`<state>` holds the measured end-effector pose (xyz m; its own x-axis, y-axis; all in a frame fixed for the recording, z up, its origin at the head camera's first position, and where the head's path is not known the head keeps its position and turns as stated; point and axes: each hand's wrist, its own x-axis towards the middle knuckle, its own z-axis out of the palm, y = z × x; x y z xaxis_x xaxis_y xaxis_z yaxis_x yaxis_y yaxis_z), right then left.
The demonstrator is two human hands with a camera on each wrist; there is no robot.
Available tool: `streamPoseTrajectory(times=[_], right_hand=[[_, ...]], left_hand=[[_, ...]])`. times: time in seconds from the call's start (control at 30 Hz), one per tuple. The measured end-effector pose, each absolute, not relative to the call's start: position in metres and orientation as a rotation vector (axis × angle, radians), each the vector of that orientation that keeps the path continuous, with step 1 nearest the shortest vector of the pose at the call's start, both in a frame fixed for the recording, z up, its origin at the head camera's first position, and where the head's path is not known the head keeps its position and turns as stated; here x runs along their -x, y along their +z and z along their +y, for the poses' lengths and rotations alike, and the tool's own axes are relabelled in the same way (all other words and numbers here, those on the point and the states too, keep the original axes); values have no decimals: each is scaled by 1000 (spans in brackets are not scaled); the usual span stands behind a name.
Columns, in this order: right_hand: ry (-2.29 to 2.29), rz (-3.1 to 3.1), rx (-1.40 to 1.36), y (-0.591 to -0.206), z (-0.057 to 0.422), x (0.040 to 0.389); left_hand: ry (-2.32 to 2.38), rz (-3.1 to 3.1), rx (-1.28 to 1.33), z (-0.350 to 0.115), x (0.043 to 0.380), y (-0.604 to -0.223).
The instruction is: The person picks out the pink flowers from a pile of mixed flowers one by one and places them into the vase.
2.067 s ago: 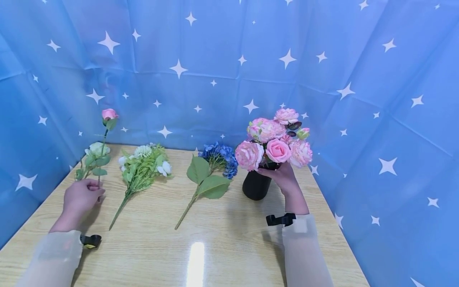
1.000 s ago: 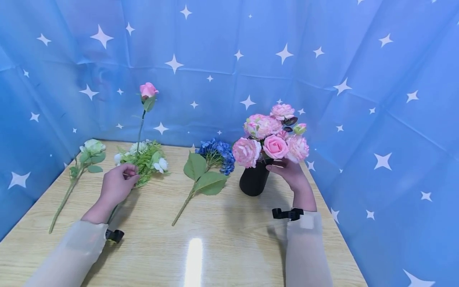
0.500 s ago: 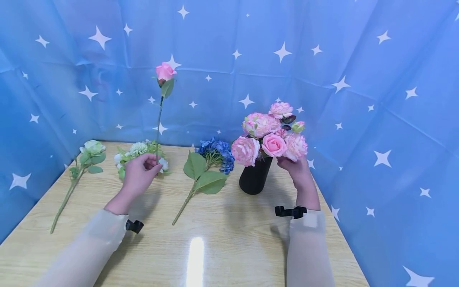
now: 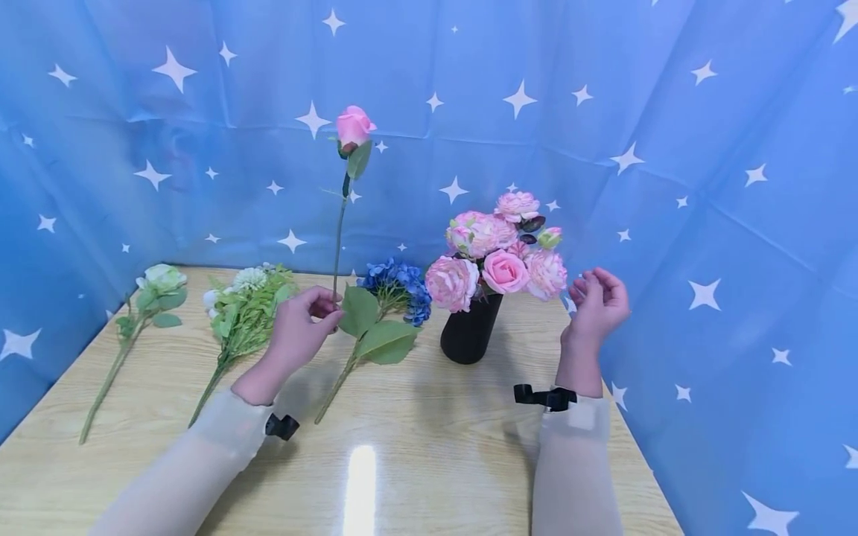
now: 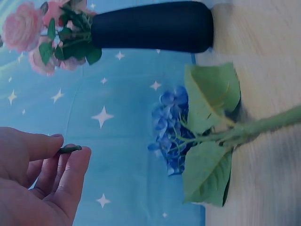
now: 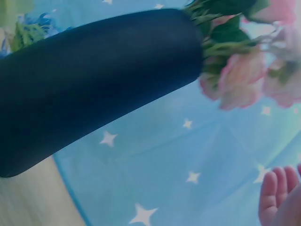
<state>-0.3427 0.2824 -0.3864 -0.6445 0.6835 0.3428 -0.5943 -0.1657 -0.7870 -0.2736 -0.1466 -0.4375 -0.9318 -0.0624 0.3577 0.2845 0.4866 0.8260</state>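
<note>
My left hand (image 4: 303, 333) pinches the lower stem of a single pink rose (image 4: 354, 126) and holds it upright above the blue hydrangea (image 4: 398, 286). In the left wrist view the stem's end (image 5: 70, 149) shows between thumb and fingertips. A black vase (image 4: 472, 330) stands on the table, filled with pink peonies (image 4: 453, 284) and a pink rose (image 4: 506, 271). To the right of the vase, apart from it, my right hand (image 4: 595, 304) is raised with relaxed, slightly bent fingers and holds nothing.
On the wooden table (image 4: 429, 476) lie a pale green-white rose (image 4: 162, 280) at the far left and a bunch of white flowers with greenery (image 4: 248, 313) beside it. A blue starred curtain (image 4: 402, 67) hangs behind and at the sides.
My left hand has carried the pink rose rightward and up from the far left, past the white bunch, to above the hydrangea. My right hand has let go of the vase and moved right.
</note>
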Motion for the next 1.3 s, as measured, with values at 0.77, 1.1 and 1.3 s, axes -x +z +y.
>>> streamPoseTrajectory(times=[0.77,1.1,1.3], right_hand=[[1695,-1233,-496,-334,209,255],[1760,-1371,-766,-340,178,236],[1733,-1509,-897,-346,162,230]], left_hand=[[-1413,-2289,361,-118,241,-439],[-1438,-2233,481,-104,230,-435],[-1426,-2211,591,-93,222,-437]])
